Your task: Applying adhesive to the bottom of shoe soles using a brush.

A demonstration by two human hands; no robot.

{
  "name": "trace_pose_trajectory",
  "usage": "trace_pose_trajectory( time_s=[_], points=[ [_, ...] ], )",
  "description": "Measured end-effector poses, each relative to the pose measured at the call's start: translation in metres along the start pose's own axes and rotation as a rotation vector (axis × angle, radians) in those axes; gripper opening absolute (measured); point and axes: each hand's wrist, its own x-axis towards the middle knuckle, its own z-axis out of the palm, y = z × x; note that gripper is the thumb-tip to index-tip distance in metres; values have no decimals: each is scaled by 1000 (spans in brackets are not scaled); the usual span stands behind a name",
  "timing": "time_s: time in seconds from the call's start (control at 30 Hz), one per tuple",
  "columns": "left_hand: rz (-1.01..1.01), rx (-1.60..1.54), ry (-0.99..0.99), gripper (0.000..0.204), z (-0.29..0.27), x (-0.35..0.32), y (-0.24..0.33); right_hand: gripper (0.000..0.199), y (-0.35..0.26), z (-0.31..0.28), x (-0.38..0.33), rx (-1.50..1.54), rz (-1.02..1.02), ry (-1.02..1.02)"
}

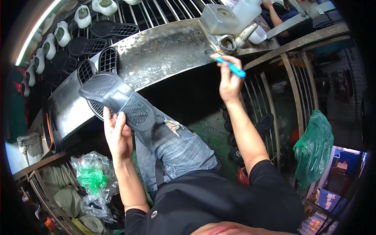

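Note:
My left hand grips a black shoe sole by its near edge, with the patterned tread facing up. The sole hangs above my knee, next to the bench's front edge. In my right hand is a brush with a blue handle, held between thumb and fingers. The brush's bristles point toward a small open jar, just beyond them. Black soles with a grid-like inner side lie on the bench at the left, partly behind the held sole.
The stained metal bench crosses in front of me. A square translucent container and a white cup stand behind the jar. White shoes line a rack at the far left. A green plastic bag hangs at the right.

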Motion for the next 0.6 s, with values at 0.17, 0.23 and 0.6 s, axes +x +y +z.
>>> trace_pose_trajectory(
  time_s=[0.17,0.23,0.6],
  points=[
    [-133,-252,-366,84,39,4,-2,21,8,-41,43,-209,-37,55],
    [-247,-452,-411,83,56,4,-21,19,11,-46,52,-338,7,2],
    [-645,-860,-154,73,26,-41,-53,21,12,-31,24,86,142,85]
  ],
)
